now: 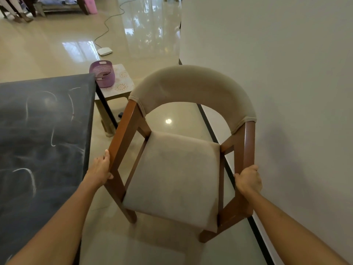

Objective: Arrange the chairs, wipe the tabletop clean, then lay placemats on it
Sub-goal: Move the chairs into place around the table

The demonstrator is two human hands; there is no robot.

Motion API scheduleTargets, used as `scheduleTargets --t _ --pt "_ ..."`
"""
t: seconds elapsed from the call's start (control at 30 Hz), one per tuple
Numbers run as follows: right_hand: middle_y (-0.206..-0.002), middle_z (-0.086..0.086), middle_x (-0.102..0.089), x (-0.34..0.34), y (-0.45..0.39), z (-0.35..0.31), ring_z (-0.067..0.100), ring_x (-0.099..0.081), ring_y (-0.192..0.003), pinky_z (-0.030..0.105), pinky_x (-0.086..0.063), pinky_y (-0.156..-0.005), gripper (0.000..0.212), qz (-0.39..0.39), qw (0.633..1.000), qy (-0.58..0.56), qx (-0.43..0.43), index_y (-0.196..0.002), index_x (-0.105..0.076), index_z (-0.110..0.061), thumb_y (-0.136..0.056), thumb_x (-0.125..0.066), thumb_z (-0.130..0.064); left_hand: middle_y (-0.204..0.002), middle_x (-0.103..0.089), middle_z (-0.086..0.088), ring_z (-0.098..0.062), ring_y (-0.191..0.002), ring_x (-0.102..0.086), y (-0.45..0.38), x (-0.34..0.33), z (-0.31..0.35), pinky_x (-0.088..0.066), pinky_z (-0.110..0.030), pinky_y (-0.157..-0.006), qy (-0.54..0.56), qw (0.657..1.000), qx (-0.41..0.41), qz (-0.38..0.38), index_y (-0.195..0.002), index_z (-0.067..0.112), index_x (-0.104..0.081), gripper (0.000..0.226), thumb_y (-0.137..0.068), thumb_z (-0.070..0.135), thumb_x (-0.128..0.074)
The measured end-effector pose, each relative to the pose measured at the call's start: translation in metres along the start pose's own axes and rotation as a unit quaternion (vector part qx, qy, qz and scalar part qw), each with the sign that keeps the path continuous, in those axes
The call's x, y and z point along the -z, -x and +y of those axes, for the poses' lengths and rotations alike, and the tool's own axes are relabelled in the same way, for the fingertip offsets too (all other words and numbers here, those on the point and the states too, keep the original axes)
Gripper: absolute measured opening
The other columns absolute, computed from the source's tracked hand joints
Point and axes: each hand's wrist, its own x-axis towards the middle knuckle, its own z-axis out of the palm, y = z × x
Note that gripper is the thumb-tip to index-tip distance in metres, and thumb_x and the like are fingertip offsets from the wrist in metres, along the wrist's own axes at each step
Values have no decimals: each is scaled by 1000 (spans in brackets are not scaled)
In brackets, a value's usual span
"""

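Note:
A wooden chair (175, 169) with a beige padded seat and a curved beige backrest stands between the dark tabletop (44, 131) and the wall, its seat facing me. My left hand (101, 169) grips the front of its left wooden armrest. My right hand (248, 180) grips the front of the right armrest. The tabletop is dark grey with pale chalky smears across it. No placemat is in view.
A purple basket (103, 73) sits on a small patterned stool (118, 88) beyond the table's corner. A white wall (286, 73) runs close along the chair's right. A white device (104, 51) with a cable lies on the glossy floor farther off. More furniture stands top left.

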Motion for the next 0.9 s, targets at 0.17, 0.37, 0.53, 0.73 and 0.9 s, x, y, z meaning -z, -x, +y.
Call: scheduleTargets --t 0.17,0.37,0.53,0.73,0.9 --pt "-106 19 -61 10 -33 -11 35 -64 -87 37 -51 -66 46 -13 1000 -9 13 -116 -38 -5 -86 -71 -17 -126 -46 -14 -26 -112 -49 -19 2 24 -48 -41 -95 -7 1000 9 9 -151 10 0 106 -77 16 -76" --pt "-113 19 -60 19 -60 -17 38 -64 -95 43 -55 -76 48 -15 1000 -9 25 -116 -38 -6 -85 -72 -17 -124 -49 -13 -27 -113 -50 -37 5 47 -48 -41 -95 -26 1000 9 15 -151 7 -2 106 -76 16 -77" --pt "-114 20 -60 19 -64 -17 38 -64 -96 44 -55 -78 47 -3 1000 -6 18 -118 -40 -4 -86 -72 -18 -123 -48 -14 -28 -112 -51 -43 7 54 -48 -41 -95 -27 1000 14 6 -151 7 -2 105 -77 15 -76" --pt "-106 19 -61 23 -44 -8 35 -63 -90 38 -51 -69 45 18 1000 10 -12 -117 -42 -4 -87 -71 -21 -125 -48 -15 -29 -112 -53 -42 8 51 -49 -43 -94 -32 999 -13 2 -151 7 -2 106 -76 15 -77" --pt "-95 17 -60 22 -14 19 32 -62 -80 37 -50 -64 40 34 997 23 -58 -114 -43 -4 -88 -68 -23 -123 -48 -16 -29 -110 -53 -41 10 53 -50 -40 -93 -60 997 -51 -10 -151 6 0 108 -76 14 -76"
